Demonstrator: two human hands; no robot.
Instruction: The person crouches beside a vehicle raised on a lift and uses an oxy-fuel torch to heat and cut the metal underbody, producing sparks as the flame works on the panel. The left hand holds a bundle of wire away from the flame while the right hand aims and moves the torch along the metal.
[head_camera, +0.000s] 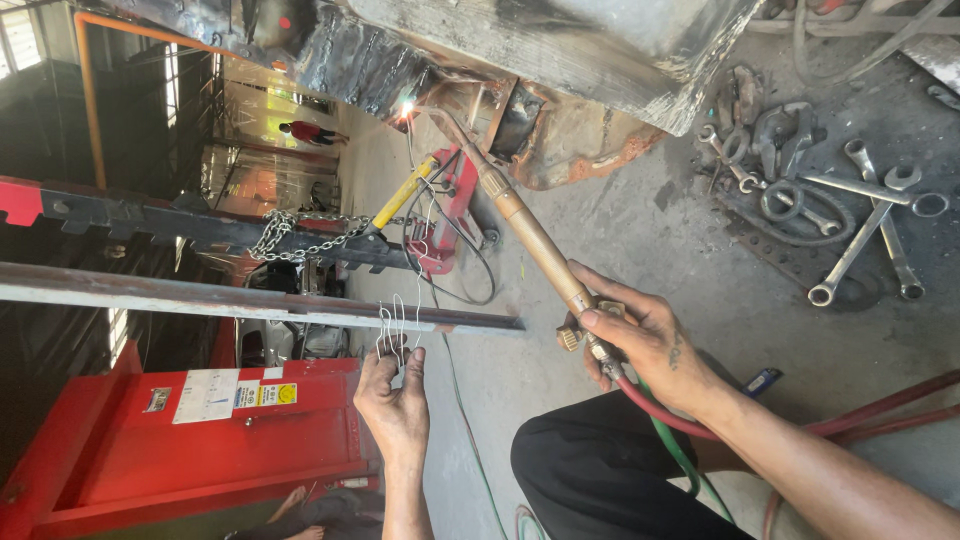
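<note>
Gripping brass gas torch at valve end, right hand fingers clamped round handle; flame tip burning against rusted metal underside. Left hand fingers pinched together on thin filler wire, raised below flame. Red and green hoses trail over knee. Wrenches lie on concrete floor, well apart.

spanners crowd floor, steel bar ahead

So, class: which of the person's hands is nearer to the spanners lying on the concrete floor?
Right. The right hand, gripping the brass torch, sits just left of and below the spanners. The left hand, pinching thin wire, lies much farther left.
</note>
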